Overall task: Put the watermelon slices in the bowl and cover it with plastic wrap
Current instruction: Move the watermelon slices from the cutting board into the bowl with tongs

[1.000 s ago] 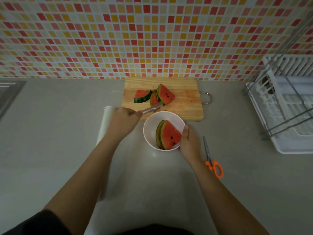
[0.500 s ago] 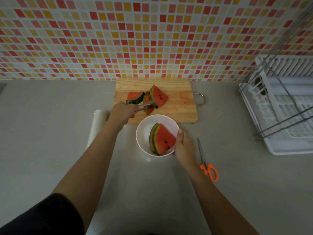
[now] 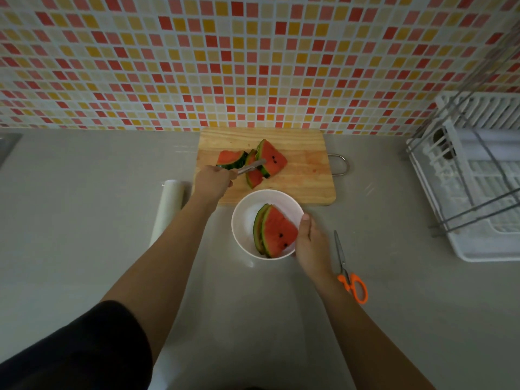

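Observation:
A white bowl (image 3: 246, 220) stands on the grey counter just in front of a wooden cutting board (image 3: 306, 175). Two watermelon slices (image 3: 277, 232) lie in the bowl. My right hand (image 3: 311, 239) grips the bowl's right rim. My left hand (image 3: 212, 181) holds metal tongs (image 3: 251, 166), whose tips close around a slice (image 3: 271, 159) in the group of three on the board. A flatter slice (image 3: 230, 159) lies left of it. A roll of plastic wrap (image 3: 168, 209) lies on the counter left of my left arm.
Orange-handled scissors (image 3: 347, 268) lie right of the bowl. A white dish rack (image 3: 475, 178) with wire frame fills the right side. A tiled wall rises behind the board. A sink edge (image 3: 7, 143) shows at far left.
My left hand has pushed the tongs forward from the bowl's rim onto the board, and their tips now reach the upright slice. My right hand stays on the bowl.

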